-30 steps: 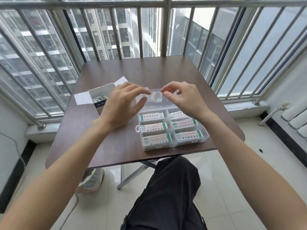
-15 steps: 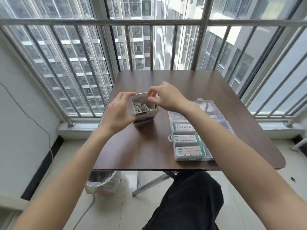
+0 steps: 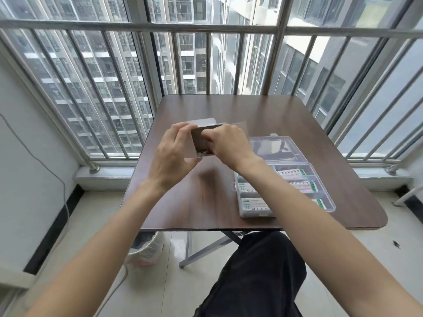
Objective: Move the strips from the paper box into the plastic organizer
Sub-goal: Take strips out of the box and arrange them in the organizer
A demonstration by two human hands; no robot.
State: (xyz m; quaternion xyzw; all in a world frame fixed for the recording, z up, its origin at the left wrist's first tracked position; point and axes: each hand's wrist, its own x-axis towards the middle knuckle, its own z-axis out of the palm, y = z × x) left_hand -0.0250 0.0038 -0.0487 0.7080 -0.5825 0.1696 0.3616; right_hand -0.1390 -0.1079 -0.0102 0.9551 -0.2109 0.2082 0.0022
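Observation:
Above the brown table (image 3: 286, 115) both hands hold the small paper box (image 3: 201, 140) lifted and tipped so its open mouth faces me. My left hand (image 3: 174, 154) grips the box's left side. My right hand (image 3: 226, 143) has its fingers curled at the box's mouth and hides much of it. A few strip ends (image 3: 202, 153) show at the lower rim inside. The clear plastic organizer (image 3: 283, 191) lies open on the table to the right, under my right forearm, with white and green strips (image 3: 302, 186) in several compartments.
The organizer's clear lid (image 3: 272, 147) lies flat behind it. A metal railing (image 3: 206, 30) and windows close off the far side. Under the table stand a white bin (image 3: 146, 250) and the folding legs (image 3: 206, 250). My dark-trousered leg (image 3: 258, 275) is below the front edge.
Both hands left the organizer, took up the paper box at the left and lifted it. Since then it has been tipped more toward me. My view has swung left.

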